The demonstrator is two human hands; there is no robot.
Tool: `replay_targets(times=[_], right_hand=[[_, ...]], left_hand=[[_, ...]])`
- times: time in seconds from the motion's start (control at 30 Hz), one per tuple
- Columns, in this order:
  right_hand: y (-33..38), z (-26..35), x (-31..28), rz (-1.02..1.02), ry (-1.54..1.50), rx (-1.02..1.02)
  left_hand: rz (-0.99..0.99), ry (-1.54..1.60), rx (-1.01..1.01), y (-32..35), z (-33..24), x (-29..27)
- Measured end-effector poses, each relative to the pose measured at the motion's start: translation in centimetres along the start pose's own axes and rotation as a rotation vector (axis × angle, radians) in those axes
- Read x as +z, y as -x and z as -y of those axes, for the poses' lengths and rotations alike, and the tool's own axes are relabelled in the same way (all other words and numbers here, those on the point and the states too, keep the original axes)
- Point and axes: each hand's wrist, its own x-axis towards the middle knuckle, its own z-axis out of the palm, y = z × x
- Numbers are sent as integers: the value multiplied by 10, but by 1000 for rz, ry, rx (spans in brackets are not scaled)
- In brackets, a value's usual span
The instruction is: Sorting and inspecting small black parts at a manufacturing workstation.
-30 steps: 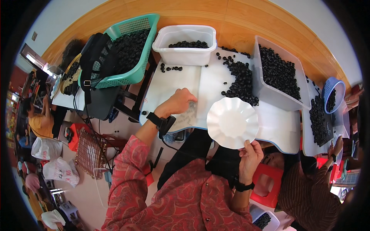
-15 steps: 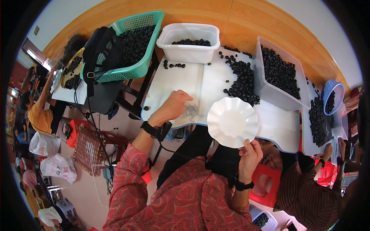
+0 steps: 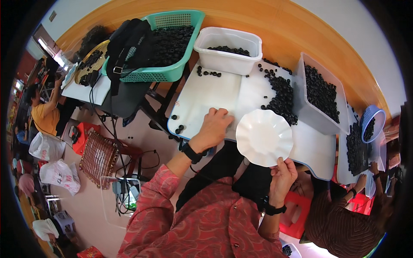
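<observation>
The fingers [image 3: 280,165] of the right hand [image 3: 282,176] pinch the near rim of a white scalloped plastic plate [image 3: 263,136], holding it tilted up just over the front edge of the white desk [image 3: 206,92], its hollow face bare. The left hand [image 3: 214,127] lies palm down on the desk just left of the plate, its fingers [image 3: 220,112] curled lightly together against the surface; whether they cover anything I cannot tell, since the back of the hand hides it. A black wristband [image 3: 190,153] sits on the left wrist and another black band [image 3: 273,210] on the right, both below red patterned sleeves [image 3: 159,189]. Just beyond the plate a heap of small black round pieces [image 3: 282,95] spreads over the desk, with a few strays [image 3: 209,73] farther left and two [image 3: 178,128] near the left corner. Behind them stands a white rectangular plastic tub [image 3: 228,53] with a thin layer of the same pieces, and to the right a larger clear tub [image 3: 320,96] is nearly full of them. At far left a teal plastic basket [image 3: 172,71] holds more, with a black bag [image 3: 127,41] draped over its rim. At the right a second person in a brown striped top [image 3: 340,223] sits beside a small blue basket [image 3: 372,127].
</observation>
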Motion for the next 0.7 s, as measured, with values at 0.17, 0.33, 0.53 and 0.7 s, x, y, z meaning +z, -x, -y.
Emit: replay_targets(times=[0.17, 0.33, 0.53, 0.7], right_hand=[[-11, 0, 33, 64, -27, 46], [-38, -14, 68, 124, -58, 108], [-57, -46, 127, 279, -61, 215], [-65, -67, 165, 366, 49, 267]], left_hand=[[-156, 31, 39, 9, 1, 15], [-117, 139, 54, 23, 2, 4], [-299, 163, -9, 46, -6, -15], [-409, 147, -26, 68, -2, -20]])
